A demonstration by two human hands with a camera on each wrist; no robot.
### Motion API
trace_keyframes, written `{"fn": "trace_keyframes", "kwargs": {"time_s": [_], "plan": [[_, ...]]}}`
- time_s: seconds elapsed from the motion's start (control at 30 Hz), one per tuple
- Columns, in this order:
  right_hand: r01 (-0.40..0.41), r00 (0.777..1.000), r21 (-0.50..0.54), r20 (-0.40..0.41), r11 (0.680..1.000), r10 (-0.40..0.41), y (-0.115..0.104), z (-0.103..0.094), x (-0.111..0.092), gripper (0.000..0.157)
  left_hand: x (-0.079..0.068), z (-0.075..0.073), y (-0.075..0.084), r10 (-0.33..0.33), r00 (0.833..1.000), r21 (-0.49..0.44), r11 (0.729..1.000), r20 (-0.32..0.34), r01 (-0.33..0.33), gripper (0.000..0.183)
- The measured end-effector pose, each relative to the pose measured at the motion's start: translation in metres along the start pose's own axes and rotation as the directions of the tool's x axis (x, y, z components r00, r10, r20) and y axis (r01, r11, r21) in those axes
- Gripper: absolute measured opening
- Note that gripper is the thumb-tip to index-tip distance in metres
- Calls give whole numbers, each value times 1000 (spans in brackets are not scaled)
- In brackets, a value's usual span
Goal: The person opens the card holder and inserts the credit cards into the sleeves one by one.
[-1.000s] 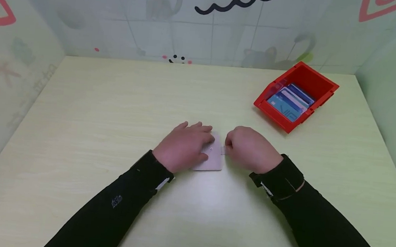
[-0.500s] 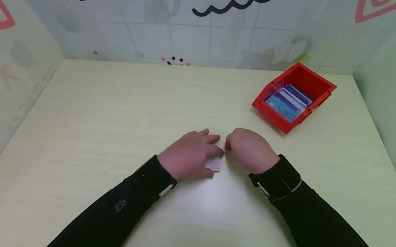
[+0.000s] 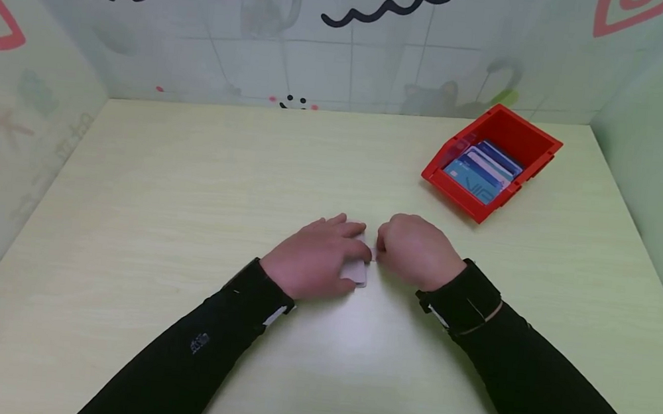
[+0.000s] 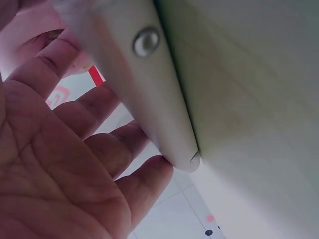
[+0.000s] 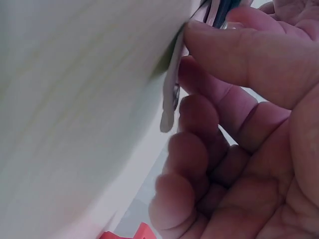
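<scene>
A pale pink card holder [image 3: 353, 274] lies on the table, mostly hidden in the head view by my left hand [image 3: 316, 259], whose fairly straight fingers rest across it. In the left wrist view a round metal snap [image 4: 146, 42] shows on its rounded side, with the fingertips touching the holder's far side. A short strap [image 3: 373, 254] sticks out from its right edge. My right hand [image 3: 417, 252] pinches this strap between thumb and curled index finger. The strap's free end [image 5: 167, 117], with a metal stud, shows below that pinch in the right wrist view.
A red bin [image 3: 483, 212] stands at the back right of the pale wooden table [image 3: 160, 184]. Several blue and white cards [image 3: 481, 175] lie in it. Printed walls [image 3: 296, 70] border the table at the back and on both sides.
My left hand has shifted right over the card holder, covering more of it, then drawn slightly back left. The right hand keeps its place at the strap.
</scene>
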State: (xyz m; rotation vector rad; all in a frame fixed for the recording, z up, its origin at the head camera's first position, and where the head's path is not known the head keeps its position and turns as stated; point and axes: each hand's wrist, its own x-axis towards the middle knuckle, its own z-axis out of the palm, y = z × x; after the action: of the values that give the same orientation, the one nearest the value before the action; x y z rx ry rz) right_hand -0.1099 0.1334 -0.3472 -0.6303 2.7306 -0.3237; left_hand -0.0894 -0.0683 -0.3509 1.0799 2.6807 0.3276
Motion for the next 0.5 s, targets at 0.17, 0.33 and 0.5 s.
{"fn": "trace_keyframes", "kwargs": {"time_s": [0.17,0.33,0.5], "plan": [[2,1000,-7,4,1000,-2,0,1,0,15,-1,-2,-1,-6,999,-52,999,-34,4,32],[-2,1000,-7,6,1000,2,0,2,0,15,-2,-4,-1,-28,998,-87,996,-56,23,30],[-8,1000,-4,3,1000,8,0,2,0,14,-3,-4,-2,-49,997,-113,993,-63,41,31]]}}
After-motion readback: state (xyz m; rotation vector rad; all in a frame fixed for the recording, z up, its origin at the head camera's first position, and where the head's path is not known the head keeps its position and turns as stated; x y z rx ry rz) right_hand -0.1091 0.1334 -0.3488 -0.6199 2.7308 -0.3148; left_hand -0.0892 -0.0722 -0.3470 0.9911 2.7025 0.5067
